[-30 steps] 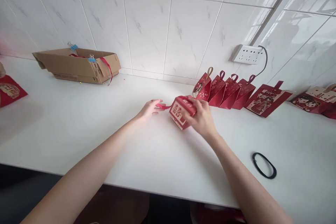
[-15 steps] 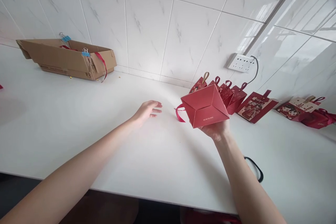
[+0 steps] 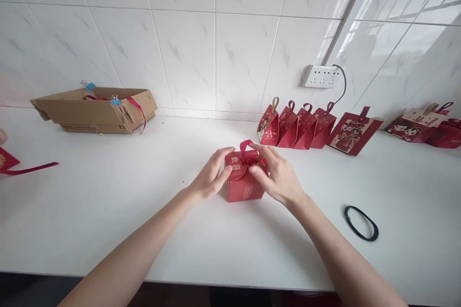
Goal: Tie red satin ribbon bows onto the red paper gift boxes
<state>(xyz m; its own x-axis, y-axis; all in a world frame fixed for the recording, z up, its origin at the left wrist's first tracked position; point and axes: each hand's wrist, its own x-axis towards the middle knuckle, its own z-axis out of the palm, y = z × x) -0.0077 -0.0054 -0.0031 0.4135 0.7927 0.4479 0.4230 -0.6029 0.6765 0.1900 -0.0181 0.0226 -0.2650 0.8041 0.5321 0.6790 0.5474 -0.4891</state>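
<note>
A small red gift box (image 3: 245, 191) stands upright on the white table, with pale lettering on its top flap and front. Red ribbon (image 3: 247, 147) is tied on its top and rises in a loop. My left hand (image 3: 213, 175) holds the box's left side, fingers at the back and thumb at the top front edge. From the right, my right hand (image 3: 279, 175) curves around the box, thumb at the front of the bow and index finger by the ribbon loop. Its fingers partly cover the bow and the box's right side.
Several red gift boxes (image 3: 287, 127) line the wall at right, with more (image 3: 414, 124) farther right. A cardboard box (image 3: 93, 122) with blue clips sits back left. A black band (image 3: 361, 223) lies at right. At the left edge, another person's fingers (image 3: 3, 136) show near a red ribboned piece (image 3: 7, 160).
The red gift box, earlier tipped bottom-out in my right hand, is now upright on the table. My left hand has moved right onto it. The head view has shifted.
</note>
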